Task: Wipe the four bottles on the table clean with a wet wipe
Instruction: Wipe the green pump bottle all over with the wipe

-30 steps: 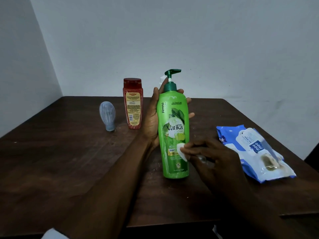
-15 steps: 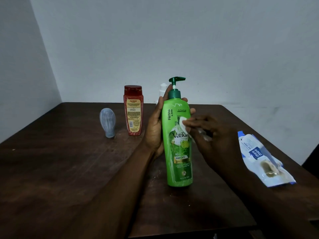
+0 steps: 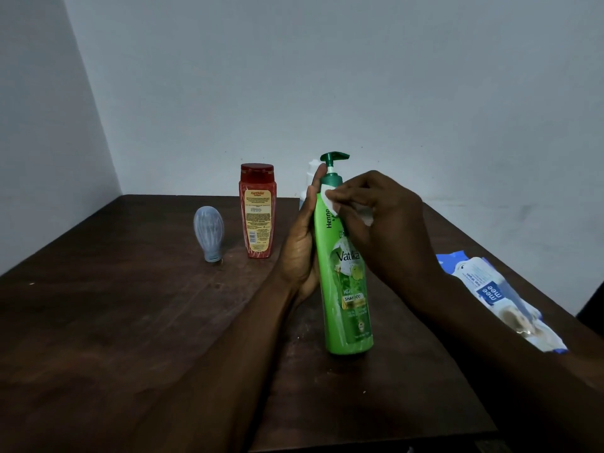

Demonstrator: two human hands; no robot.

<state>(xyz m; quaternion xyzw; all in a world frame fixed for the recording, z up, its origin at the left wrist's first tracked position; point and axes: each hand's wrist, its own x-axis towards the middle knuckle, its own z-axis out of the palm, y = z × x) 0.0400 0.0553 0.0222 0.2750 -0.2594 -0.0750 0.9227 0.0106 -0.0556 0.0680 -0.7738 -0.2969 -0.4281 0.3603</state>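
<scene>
A tall green pump bottle (image 3: 346, 299) stands upright on the dark wooden table (image 3: 130, 322). My left hand (image 3: 302, 243) grips its upper body from the left side. My right hand (image 3: 385, 220) pinches a small white wet wipe (image 3: 330, 199) against the bottle's shoulder, just under the dark green collar. A red bottle (image 3: 257, 212) stands behind to the left, and a pale blue-grey bottle (image 3: 209, 233) stands cap-down left of it. A white bottle (image 3: 310, 173) is mostly hidden behind my left hand.
A blue and white wet-wipe pack (image 3: 500, 299) lies at the table's right side, near its edge. Grey walls close the table at the back and the left. The table's front edge runs just under my forearms.
My right hand has slid the wipe up the green bottle, from the lower label to the shoulder. The left hand keeps its grip. The view has tilted up.
</scene>
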